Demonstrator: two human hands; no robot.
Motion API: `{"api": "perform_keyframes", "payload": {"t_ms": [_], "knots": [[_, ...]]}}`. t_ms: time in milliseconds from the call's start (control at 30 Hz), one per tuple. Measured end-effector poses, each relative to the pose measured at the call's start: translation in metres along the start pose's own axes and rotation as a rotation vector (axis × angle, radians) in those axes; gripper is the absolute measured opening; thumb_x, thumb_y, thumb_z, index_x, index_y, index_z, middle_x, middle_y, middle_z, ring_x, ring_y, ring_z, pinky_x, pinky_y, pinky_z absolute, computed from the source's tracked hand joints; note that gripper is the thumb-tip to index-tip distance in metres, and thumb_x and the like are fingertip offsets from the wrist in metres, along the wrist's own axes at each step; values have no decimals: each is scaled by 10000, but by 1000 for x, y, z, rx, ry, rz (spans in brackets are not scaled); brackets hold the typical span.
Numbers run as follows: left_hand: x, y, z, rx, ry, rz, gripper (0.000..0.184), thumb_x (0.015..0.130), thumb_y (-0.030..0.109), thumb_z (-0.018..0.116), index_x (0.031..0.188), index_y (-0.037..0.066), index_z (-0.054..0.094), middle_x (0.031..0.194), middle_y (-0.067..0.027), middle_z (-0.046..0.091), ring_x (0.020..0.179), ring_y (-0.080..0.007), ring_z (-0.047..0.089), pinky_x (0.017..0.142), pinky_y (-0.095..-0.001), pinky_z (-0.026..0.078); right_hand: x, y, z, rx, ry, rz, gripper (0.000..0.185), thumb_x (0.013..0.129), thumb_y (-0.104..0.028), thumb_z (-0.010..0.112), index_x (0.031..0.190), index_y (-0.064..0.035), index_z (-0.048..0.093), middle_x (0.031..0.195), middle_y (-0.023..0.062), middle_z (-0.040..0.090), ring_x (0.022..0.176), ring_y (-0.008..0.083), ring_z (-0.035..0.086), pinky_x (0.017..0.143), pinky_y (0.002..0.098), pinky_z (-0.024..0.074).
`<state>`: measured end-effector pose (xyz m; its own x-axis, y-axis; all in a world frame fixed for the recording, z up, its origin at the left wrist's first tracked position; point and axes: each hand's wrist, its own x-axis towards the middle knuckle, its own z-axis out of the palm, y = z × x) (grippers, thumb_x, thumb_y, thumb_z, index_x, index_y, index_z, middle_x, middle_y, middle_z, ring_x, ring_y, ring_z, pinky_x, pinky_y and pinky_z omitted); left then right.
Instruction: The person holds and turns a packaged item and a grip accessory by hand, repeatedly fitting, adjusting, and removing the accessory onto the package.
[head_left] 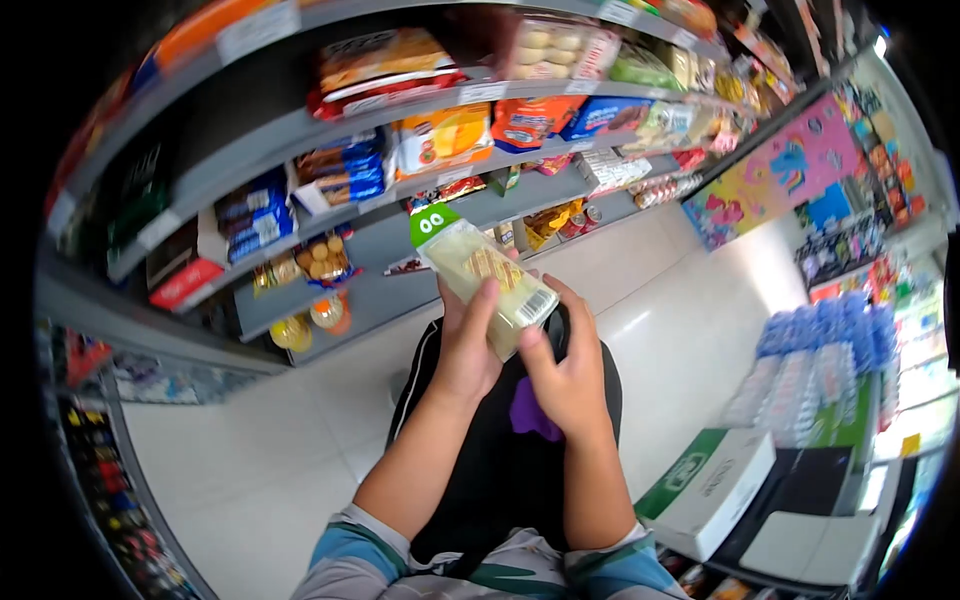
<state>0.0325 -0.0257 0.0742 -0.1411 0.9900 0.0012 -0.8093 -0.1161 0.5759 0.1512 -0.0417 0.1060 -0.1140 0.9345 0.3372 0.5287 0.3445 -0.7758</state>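
A packaged snack [487,278] in a pale, see-through wrapper is held in front of me, tilted, above my lap. Its top end is green with two white eye shapes, and a barcode shows at its lower right end. My left hand [466,350] grips the left side, thumb on the front. At the lower right end, my right hand [566,375] closes on it with the thumb near the barcode. Some fingers are hidden behind the wrapper. A purple item [533,412] lies on my black trousers [500,490], close to my right wrist; its kind is unclear.
Shelves [385,235] ahead carry bagged snacks, including an orange bag [443,138] and blue-wrapped packs [350,172]. On the right stand bundled water bottles [825,360] and a green-and-white carton [710,490]. Pale floor tiles [250,470] surround me, and a pink cartoon panel [780,170] ends the aisle.
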Motion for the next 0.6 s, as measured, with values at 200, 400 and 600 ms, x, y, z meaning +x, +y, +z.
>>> {"api": "perform_keyframes", "payload": {"t_ms": [200,400,600], "knots": [[17,-17,0,39,-216,-89,716,967,227,611,1548,58,228,1490,-166,448,1382,-279,452,1139,-429,403,5,3,-13,177,82,136,712,719,-221,894,1282,4,520,1167,178,662,1045,251,674,930,356,517],[22,-21,14,79,-203,-93,739,958,324,566,1566,59,239,1510,-199,448,1388,-295,446,1162,-439,372,11,22,-20,214,135,93,635,706,-162,865,1236,-16,547,1175,171,640,1101,290,652,929,378,512],[23,-18,3,120,-182,-149,576,991,265,621,1452,8,391,1375,-116,533,1285,-222,520,1105,-406,397,22,38,-18,107,273,-108,657,663,-122,849,1242,-42,550,1231,154,612,1101,343,643,898,381,535]]}}
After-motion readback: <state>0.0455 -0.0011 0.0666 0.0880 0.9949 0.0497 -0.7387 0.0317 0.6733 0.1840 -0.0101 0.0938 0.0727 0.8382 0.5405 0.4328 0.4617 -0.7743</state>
